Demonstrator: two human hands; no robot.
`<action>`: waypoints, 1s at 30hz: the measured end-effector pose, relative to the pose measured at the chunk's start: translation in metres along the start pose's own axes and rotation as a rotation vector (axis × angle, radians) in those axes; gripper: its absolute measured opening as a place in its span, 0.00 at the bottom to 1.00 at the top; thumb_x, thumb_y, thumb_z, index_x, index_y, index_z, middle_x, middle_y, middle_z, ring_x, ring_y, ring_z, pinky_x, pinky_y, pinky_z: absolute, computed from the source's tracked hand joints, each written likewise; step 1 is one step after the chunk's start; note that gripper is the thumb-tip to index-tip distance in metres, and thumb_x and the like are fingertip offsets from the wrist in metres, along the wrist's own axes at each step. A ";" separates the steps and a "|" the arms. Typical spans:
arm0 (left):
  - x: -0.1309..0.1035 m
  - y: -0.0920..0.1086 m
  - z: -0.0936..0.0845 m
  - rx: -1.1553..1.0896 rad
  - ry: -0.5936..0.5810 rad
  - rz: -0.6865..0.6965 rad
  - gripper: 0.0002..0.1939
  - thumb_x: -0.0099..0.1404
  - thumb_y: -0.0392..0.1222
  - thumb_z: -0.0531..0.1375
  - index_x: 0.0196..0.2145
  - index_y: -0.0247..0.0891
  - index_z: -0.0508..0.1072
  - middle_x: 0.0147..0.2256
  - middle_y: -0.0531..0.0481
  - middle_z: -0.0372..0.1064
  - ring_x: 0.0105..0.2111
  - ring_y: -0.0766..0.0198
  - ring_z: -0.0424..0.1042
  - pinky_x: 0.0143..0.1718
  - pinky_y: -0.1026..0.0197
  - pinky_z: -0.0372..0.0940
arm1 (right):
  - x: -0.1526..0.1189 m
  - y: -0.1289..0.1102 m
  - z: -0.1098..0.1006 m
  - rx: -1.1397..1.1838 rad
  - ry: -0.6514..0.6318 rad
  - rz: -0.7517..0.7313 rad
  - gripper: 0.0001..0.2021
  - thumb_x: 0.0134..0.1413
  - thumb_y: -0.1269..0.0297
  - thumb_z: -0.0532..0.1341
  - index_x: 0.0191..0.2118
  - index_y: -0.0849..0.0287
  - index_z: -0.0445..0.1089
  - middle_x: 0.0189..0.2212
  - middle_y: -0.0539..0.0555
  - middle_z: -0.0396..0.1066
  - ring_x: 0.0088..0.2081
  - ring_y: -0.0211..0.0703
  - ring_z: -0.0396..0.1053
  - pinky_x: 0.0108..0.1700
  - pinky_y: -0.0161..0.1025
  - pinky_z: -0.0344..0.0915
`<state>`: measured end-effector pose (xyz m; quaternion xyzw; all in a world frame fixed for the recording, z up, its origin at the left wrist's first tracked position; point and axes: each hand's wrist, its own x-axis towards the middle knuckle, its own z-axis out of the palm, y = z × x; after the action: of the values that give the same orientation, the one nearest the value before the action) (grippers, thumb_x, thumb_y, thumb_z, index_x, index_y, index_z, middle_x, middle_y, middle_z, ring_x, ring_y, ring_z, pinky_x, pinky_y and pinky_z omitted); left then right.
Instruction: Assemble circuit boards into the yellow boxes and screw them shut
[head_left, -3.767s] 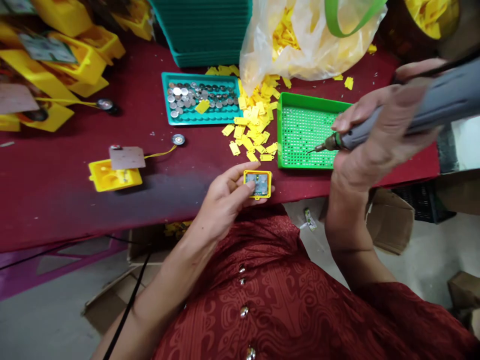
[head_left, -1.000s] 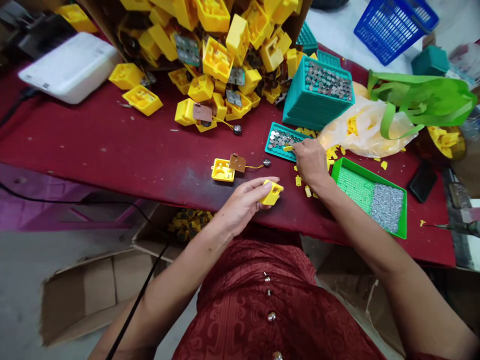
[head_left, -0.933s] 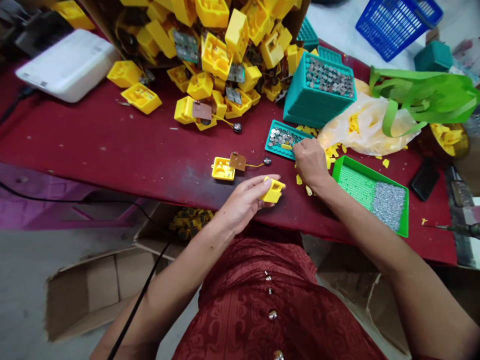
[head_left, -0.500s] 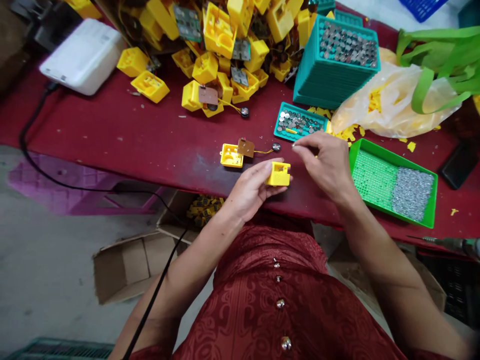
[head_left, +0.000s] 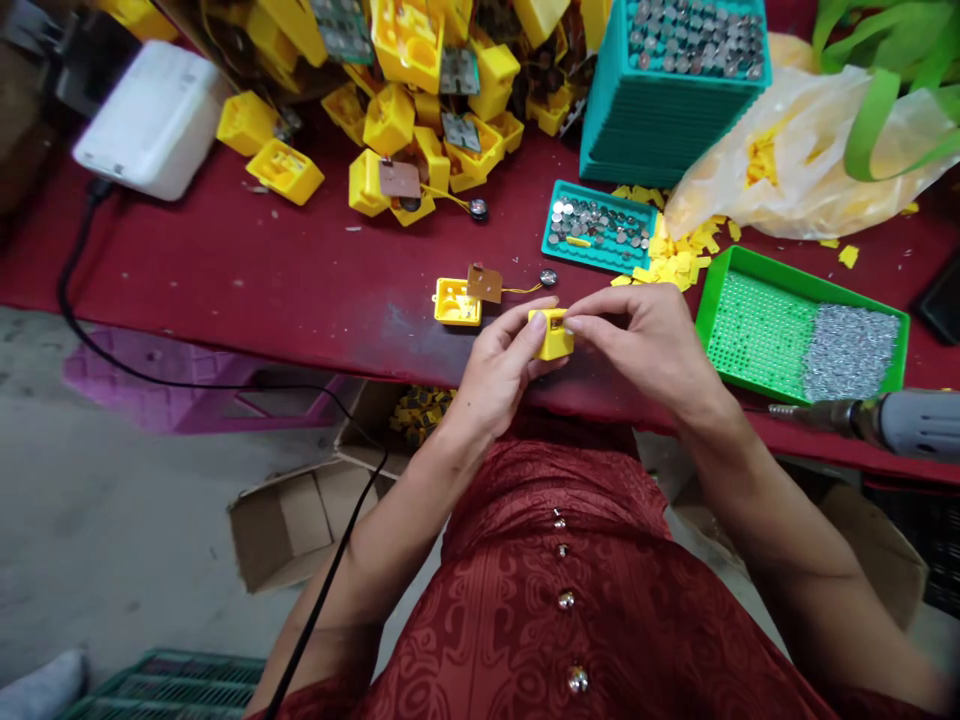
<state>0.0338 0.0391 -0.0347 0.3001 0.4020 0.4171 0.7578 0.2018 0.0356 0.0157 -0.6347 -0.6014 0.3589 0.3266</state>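
Note:
My left hand (head_left: 504,365) is closed around a small yellow plastic case (head_left: 556,340), held above the front of the table with its small opening facing up. The thumb and forefinger of my right hand (head_left: 651,335) are pinched together at the right side of that opening; what lies between them is hidden. Just behind my left hand sits another yellow case half (head_left: 457,302), open side up. A brown circuit board (head_left: 484,284) rests at its edge, wired to a small round black-and-silver part (head_left: 548,278). A teal tray (head_left: 600,258) of button cells lies beyond my hands.
Yellow cases (head_left: 390,118) with circuit boards are heaped at the back. Stacked teal trays (head_left: 637,135) stand beside a plastic bag (head_left: 810,165). At right are a green tray (head_left: 757,320) of small metal pieces and a power screwdriver (head_left: 862,420). A white box (head_left: 154,120) sits left.
My right hand has come from near the teal tray down and left to the yellow case. My left hand still holds the case. The view has shifted, showing more of the power screwdriver.

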 end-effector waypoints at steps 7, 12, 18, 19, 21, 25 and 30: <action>0.002 -0.002 0.003 -0.068 -0.035 -0.025 0.14 0.66 0.48 0.72 0.46 0.38 0.82 0.46 0.45 0.82 0.41 0.64 0.80 0.40 0.63 0.77 | -0.007 0.000 0.009 0.064 0.091 -0.085 0.07 0.57 0.70 0.65 0.37 0.59 0.83 0.34 0.51 0.82 0.35 0.37 0.76 0.43 0.37 0.70; 0.001 -0.004 0.005 -0.101 -0.020 -0.024 0.14 0.63 0.47 0.74 0.44 0.40 0.83 0.44 0.48 0.82 0.40 0.65 0.79 0.41 0.63 0.78 | -0.009 -0.002 0.015 -0.056 0.106 -0.124 0.05 0.55 0.73 0.64 0.35 0.60 0.77 0.32 0.49 0.79 0.32 0.35 0.72 0.40 0.36 0.67; 0.000 0.005 0.004 -0.175 -0.066 -0.150 0.12 0.62 0.46 0.75 0.39 0.38 0.82 0.35 0.50 0.79 0.33 0.67 0.77 0.36 0.65 0.78 | -0.011 0.007 0.010 -0.357 0.164 -0.504 0.09 0.67 0.71 0.60 0.37 0.60 0.77 0.35 0.53 0.79 0.38 0.40 0.73 0.43 0.38 0.69; 0.000 0.007 0.004 -0.181 -0.076 -0.180 0.12 0.63 0.46 0.75 0.37 0.37 0.81 0.33 0.50 0.78 0.31 0.67 0.77 0.35 0.65 0.77 | -0.010 0.009 0.008 -0.452 0.156 -0.611 0.11 0.70 0.71 0.57 0.37 0.60 0.77 0.35 0.54 0.78 0.38 0.41 0.73 0.43 0.39 0.68; -0.001 0.009 0.004 -0.180 -0.087 -0.256 0.11 0.64 0.47 0.74 0.35 0.37 0.80 0.32 0.50 0.77 0.30 0.67 0.76 0.33 0.65 0.77 | -0.008 0.012 0.002 -0.609 0.101 -0.795 0.17 0.74 0.71 0.52 0.37 0.61 0.76 0.36 0.56 0.77 0.38 0.41 0.70 0.42 0.38 0.67; -0.002 0.011 0.003 -0.184 -0.099 -0.375 0.10 0.70 0.46 0.69 0.36 0.37 0.81 0.33 0.48 0.78 0.30 0.64 0.78 0.30 0.65 0.77 | 0.001 0.016 -0.011 -0.660 -0.047 -0.919 0.19 0.75 0.71 0.48 0.39 0.60 0.76 0.36 0.54 0.75 0.38 0.39 0.68 0.40 0.37 0.66; -0.003 0.010 0.000 -0.186 -0.184 -0.423 0.13 0.74 0.47 0.64 0.39 0.34 0.81 0.34 0.46 0.80 0.29 0.63 0.81 0.30 0.66 0.77 | 0.001 0.014 -0.021 -0.454 -0.208 -0.834 0.13 0.72 0.69 0.54 0.41 0.56 0.76 0.38 0.52 0.78 0.39 0.39 0.73 0.42 0.39 0.71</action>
<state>0.0293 0.0409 -0.0255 0.1749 0.3449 0.2554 0.8861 0.2267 0.0365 0.0149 -0.3555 -0.8970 0.1187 0.2343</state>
